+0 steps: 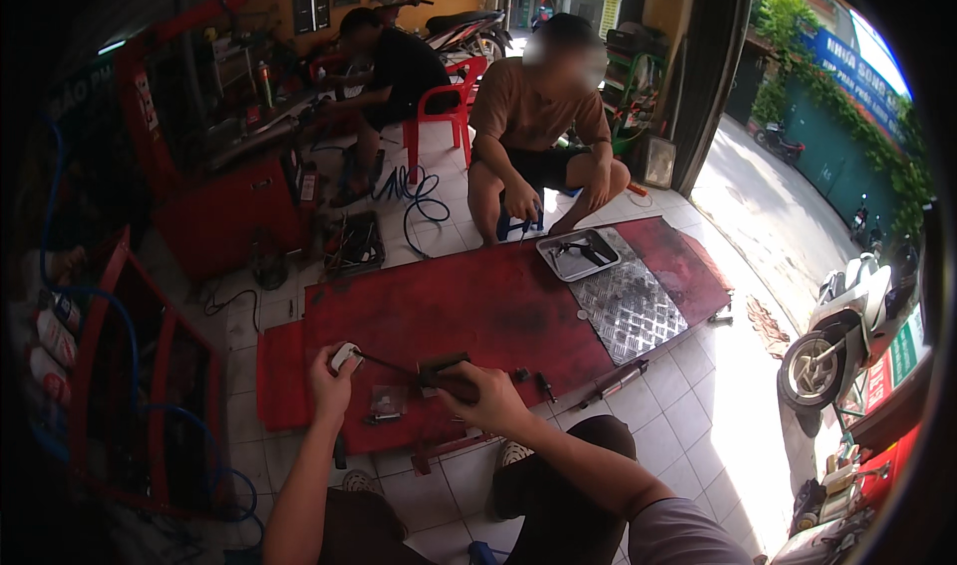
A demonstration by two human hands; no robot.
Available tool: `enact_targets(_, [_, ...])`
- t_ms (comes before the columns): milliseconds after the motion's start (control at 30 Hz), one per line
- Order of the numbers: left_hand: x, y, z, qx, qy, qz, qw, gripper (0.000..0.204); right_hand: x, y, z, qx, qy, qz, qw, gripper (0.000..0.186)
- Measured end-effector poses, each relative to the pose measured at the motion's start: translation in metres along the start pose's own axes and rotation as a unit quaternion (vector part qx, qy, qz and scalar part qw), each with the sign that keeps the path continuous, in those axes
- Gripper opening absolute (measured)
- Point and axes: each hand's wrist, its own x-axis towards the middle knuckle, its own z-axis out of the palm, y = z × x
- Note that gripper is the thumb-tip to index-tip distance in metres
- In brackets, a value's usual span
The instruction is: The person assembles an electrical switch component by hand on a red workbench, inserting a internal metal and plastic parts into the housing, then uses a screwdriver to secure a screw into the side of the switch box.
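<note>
Ahead of you at twelve o'clock, the tabletop [478, 306] looks like red painted metal, dulled and scuffed with dark smudges. At your one o'clock, the tread plate [638, 318] is bare, shiny metal with a rough raised pattern, and the tray [554, 266] beside it is smooth, bright metal. Toward eleven, your white piece [344, 356] looks like smooth plastic, the slim dark rod [389, 364] matt; the clear bag [389, 399] is thin, glossy plastic. Farther off at twelve, the red chair [459, 94] is smooth, shiny plastic. Your grey sleeve [688, 535] is matt cloth.
</note>
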Motion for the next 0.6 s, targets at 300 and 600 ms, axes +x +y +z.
enact_targets(300, [-0.001, 0.003, 0.004, 0.009, 0.020, -0.003, 1.000, 0.024, 0.000, 0.000, 0.000, -0.012, 0.000, -0.009, 1.000, 0.025])
enact_targets(600, [-0.008, -0.010, 0.001, -0.043, 0.037, 0.000, 0.998, 0.025, -0.008, 0.012, 0.013, -0.017, 0.006, -0.036, 0.999, 0.026])
